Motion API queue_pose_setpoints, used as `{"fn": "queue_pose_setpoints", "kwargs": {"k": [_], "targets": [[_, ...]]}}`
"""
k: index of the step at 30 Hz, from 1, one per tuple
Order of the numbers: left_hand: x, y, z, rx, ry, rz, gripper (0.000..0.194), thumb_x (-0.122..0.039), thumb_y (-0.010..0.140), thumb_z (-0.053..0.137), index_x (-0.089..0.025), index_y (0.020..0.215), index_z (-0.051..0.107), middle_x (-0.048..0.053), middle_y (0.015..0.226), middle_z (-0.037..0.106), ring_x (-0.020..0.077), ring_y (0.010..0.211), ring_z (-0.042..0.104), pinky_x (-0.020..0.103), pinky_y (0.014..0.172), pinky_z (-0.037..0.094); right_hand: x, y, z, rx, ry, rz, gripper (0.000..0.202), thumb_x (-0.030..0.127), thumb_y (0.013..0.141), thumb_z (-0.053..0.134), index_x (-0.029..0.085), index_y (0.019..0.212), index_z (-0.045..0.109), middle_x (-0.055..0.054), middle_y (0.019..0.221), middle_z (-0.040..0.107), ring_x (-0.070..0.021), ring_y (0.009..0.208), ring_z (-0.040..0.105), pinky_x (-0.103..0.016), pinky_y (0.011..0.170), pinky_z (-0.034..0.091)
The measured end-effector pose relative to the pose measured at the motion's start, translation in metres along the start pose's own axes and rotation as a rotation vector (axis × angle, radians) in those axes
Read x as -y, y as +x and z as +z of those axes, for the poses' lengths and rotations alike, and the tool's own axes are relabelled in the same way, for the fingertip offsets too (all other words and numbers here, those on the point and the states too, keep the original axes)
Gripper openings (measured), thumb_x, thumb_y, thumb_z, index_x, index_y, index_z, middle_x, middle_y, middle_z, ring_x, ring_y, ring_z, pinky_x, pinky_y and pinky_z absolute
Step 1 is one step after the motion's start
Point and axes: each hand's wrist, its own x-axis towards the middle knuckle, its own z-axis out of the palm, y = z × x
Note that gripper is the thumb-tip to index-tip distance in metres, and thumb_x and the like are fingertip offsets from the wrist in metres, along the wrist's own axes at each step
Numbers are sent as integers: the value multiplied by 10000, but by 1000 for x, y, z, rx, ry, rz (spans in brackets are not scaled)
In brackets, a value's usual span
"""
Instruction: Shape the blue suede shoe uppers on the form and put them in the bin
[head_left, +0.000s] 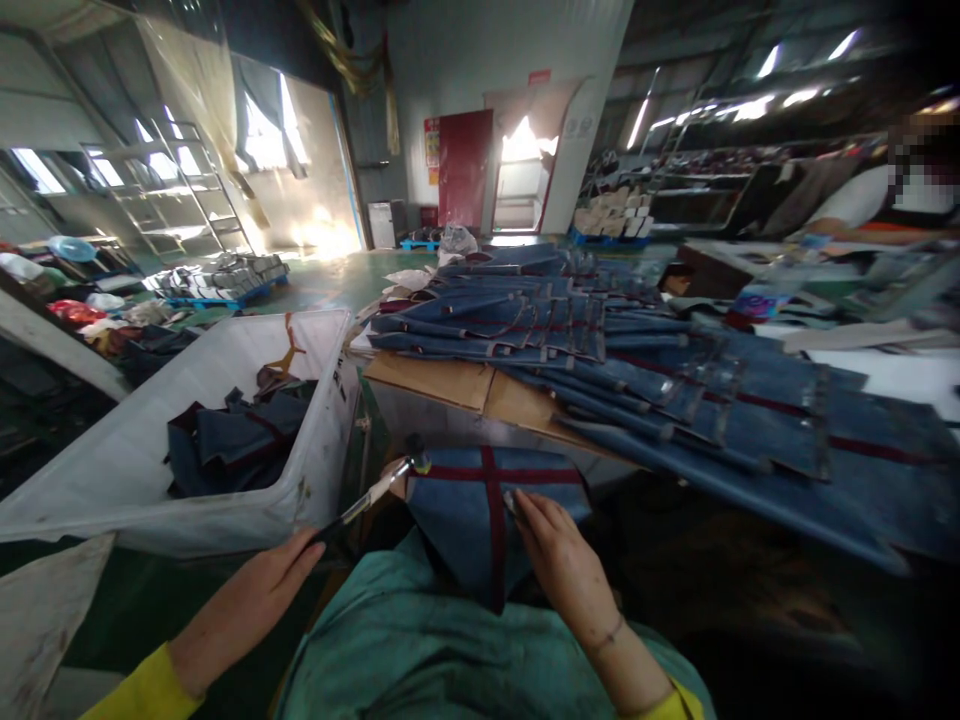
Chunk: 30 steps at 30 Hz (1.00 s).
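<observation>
My left hand [281,575] is closed round the dark grip of a hammer [375,490]. The hammer's dark head [418,455] is over the upper left edge of a blue panel [450,510] crossed by dark red strips. That panel lies in front of me, above my green-covered lap [450,650]. On its right half rests my right hand [555,545], fingers bent and pressed together at the vertical strip. Something small and greyish shows at the fingertips; I cannot make out what it is.
A white plastic bin [322,480] with blue pieces inside stands on the left. Ahead and to the right, many blue panels [675,390] overlap in layers on cardboard [435,380]. Another person [862,205] is at the far right. Loaded blue pallets [225,295] stand farther back.
</observation>
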Motion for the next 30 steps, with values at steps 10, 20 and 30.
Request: {"fn": "queue_pose_setpoints", "kwargs": {"k": [10,20,30], "targets": [[-32,19,10,78,95,91,428,-449,913,355,-222,1236,519,48,1216,615,219,1133,568,373,1023,393,1,-3,-2,-3,-14,28,342,269,938,363,181,1223,532,-98,1115,602,-195,1050,556,-343,909,492],[-29,22,19,59,94,129,416,-434,907,368,-230,1237,517,43,1197,629,213,1109,586,354,1012,406,0,-5,-5,-6,12,42,353,271,938,363,191,1239,530,-96,1117,602,-188,1054,559,-335,921,491],[-53,33,19,136,102,156,422,-448,913,353,-233,1220,547,31,1135,663,215,1029,633,340,928,481,-3,-11,-7,12,8,51,353,277,936,379,184,1246,522,-99,1130,598,-193,1076,548,-346,943,482]]}}
